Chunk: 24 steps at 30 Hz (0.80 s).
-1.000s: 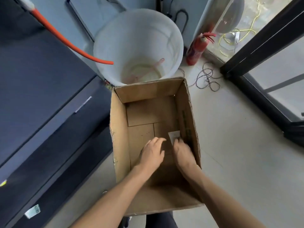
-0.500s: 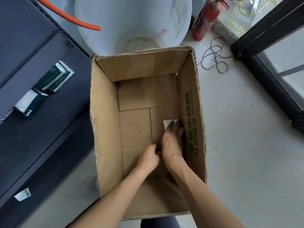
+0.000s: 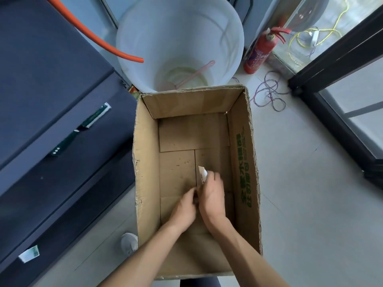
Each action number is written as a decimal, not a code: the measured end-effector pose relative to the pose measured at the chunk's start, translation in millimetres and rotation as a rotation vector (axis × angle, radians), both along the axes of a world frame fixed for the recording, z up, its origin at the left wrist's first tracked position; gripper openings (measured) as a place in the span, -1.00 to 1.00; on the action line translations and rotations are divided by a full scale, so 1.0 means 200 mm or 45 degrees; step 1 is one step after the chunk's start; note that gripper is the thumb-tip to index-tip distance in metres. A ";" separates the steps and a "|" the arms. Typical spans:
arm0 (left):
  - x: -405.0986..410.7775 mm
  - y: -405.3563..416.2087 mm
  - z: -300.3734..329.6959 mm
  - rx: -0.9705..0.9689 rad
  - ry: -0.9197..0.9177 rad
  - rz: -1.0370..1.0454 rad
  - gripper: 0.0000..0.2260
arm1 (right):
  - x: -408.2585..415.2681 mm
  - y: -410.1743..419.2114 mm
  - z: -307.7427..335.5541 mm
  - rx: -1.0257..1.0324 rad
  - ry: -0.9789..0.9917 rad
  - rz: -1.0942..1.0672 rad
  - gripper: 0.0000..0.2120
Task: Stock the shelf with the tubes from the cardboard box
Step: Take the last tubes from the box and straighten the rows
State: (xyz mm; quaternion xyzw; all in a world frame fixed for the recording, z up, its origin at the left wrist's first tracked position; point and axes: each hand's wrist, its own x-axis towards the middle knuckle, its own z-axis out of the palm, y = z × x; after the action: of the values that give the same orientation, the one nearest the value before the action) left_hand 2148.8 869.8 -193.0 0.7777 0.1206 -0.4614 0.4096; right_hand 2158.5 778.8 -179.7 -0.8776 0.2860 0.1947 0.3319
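Low in the cardboard box (image 3: 244, 162), the right hand (image 3: 211, 195) pinches a light, soft tube (image 3: 202, 174); left hand (image 3: 184, 208) curled beside it, grip unclear.

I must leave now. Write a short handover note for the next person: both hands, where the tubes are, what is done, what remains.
Right hand: inside the cardboard box, closed on a tube, white end sticking up.
Left hand: beside it, touching; its grip is hidden.
Done: at least one green tube lies on the dark shelf.
Left: shelve the held tube. No other tubes show in the box.
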 end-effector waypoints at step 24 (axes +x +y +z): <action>0.06 0.52 1.43 -0.536 -0.280 0.675 -0.70 | 0.01 0.39 1.52 0.554 -0.671 0.015 -0.80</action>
State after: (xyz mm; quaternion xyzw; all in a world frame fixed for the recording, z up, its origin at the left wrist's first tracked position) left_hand 2161.4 973.6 93.7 0.6629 0.1759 -0.2674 0.6769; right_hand 2159.6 856.4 125.0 -0.8080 0.1370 0.0196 0.5728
